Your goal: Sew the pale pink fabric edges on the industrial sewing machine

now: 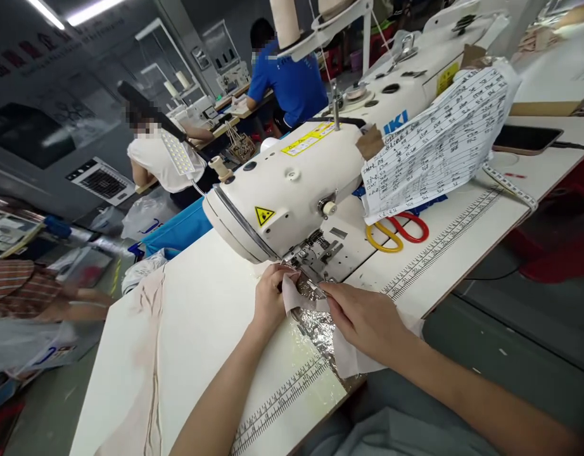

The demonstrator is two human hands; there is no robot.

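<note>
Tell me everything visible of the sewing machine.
The white, smooth sewing machine has a rounded head with a yellow warning triangle and metal parts beneath. A handwritten sheet partly hides its blue lettering. It stands on a white table, the left hand and right hand close beside those parts. Whether it is running, I cannot tell.

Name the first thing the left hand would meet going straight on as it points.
The left hand would probably meet the sewing machine first, though depth there is unclear.

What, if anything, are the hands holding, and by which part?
The left hand holds pale fabric by its edge nearest the sewing machine; what the right hand grips cannot be told.
</note>
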